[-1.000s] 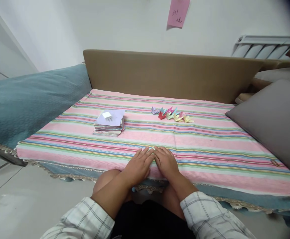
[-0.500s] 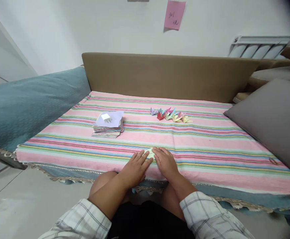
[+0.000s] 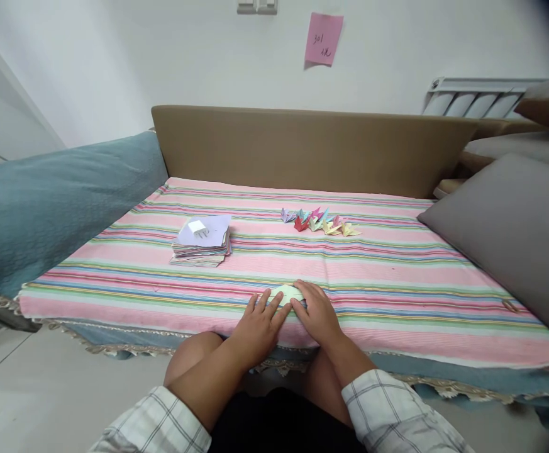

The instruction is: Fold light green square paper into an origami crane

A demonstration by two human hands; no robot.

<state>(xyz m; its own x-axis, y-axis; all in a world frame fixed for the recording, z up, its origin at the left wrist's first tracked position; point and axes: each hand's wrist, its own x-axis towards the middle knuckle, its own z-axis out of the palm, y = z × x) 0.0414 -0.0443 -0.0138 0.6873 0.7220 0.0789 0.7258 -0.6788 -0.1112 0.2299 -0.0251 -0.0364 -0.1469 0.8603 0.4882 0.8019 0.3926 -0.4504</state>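
A pale green piece of folded paper lies on the striped cloth near the front edge. My left hand rests flat over its left part, fingers spread. From the right, my right hand lies on the paper's other end with fingers stretched out, thumb towards the left hand. The paper's covered ends are hidden under the fingers. Beyond, several folded paper cranes in mixed colours stand in a cluster. To the left is a stack of paper sheets, with a white plug adapter on top.
A brown backrest runs along the back. At the left is a blue-covered armrest; a grey cushion leans at the right. A small brown ring-like item lies near that cushion. A pink note hangs on the wall.
The view has tilted up slightly. My hands have moved apart a little on the paper, and more of its green surface shows between them.
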